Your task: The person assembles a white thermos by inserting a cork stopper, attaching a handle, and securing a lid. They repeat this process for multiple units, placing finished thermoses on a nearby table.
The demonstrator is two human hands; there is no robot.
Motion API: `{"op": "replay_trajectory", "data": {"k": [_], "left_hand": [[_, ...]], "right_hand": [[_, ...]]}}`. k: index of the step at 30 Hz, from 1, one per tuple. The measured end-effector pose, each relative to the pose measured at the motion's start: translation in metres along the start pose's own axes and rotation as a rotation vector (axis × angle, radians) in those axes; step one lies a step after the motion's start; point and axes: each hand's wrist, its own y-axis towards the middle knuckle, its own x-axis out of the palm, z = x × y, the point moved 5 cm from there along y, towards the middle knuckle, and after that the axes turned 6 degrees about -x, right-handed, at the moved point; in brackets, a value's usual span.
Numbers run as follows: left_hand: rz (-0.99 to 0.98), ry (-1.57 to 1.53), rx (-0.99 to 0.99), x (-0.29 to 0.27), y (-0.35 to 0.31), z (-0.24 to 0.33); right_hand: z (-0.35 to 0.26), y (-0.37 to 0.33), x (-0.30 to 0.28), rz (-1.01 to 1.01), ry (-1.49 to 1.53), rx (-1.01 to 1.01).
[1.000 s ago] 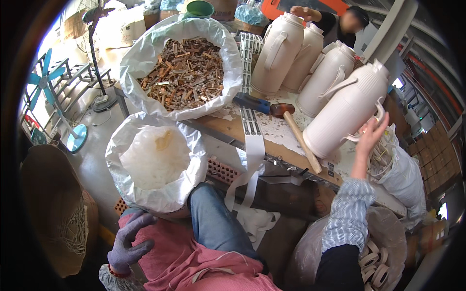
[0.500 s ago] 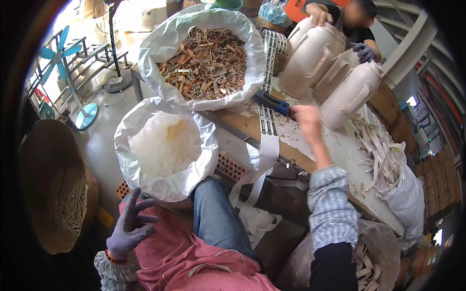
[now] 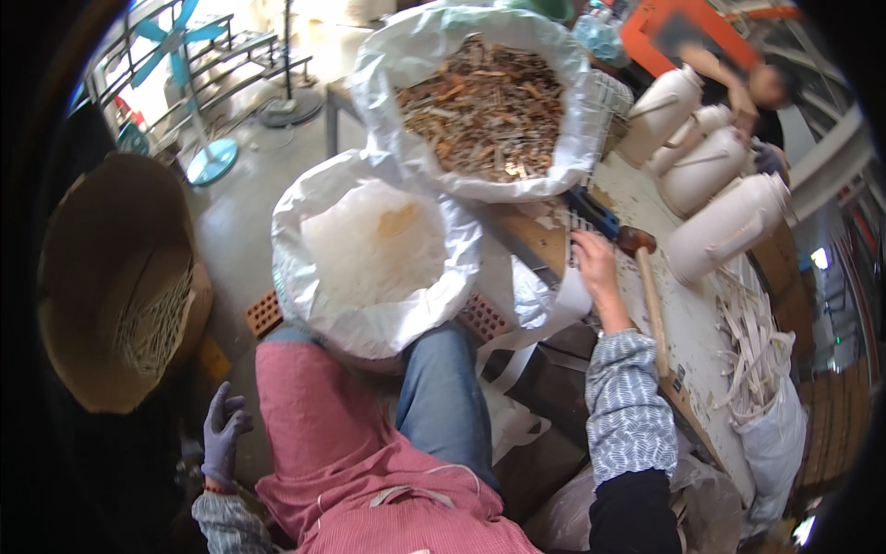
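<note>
right grip [image 3: 596,266] half-curled at strip [image 3: 573,295], hold unclear; left grip [image 3: 224,428] slack, empty. sideways bump could roll mallet [image 3: 654,319].

Strong white light behind the blue fan [image 3: 173,42] washes out the background; below the fan, the brown bin [image 3: 101,231] is dim. Far right of the fan, brown boxes [image 3: 835,425] look bent and blurred.

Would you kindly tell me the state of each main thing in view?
Gloved left hand: empty, fingers partly curled.
Bare right hand: at the white strip.
Wooden-handled mallet: lying down.
Nearest vacuum flask: standing.
Rusty-scrap sack: open, filled.
Lower white sack: open.
Brown drum: open.
Turquoise fan: upright, blades seemingly still.
</note>
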Motion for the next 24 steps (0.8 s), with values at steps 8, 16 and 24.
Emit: {"op": "replay_trajectory", "data": {"k": [8, 16, 24], "left_hand": [[0.774, 0.503, -0.436, -0.273, -0.185, -0.319], [0.923, 0.877, -0.882, -0.248, -0.318, -0.351], [0.527, 0.757, -1.182, -0.212, -0.253, -0.379]], "right_hand": [[0.12, -0.012, 0.023, -0.353, -0.025, 0.317], [0.062, -0.007, -0.036, -0.027, -0.488, -0.186], [-0.048, 0.014, -0.038, -0.009, -0.311, -0.247]]}}
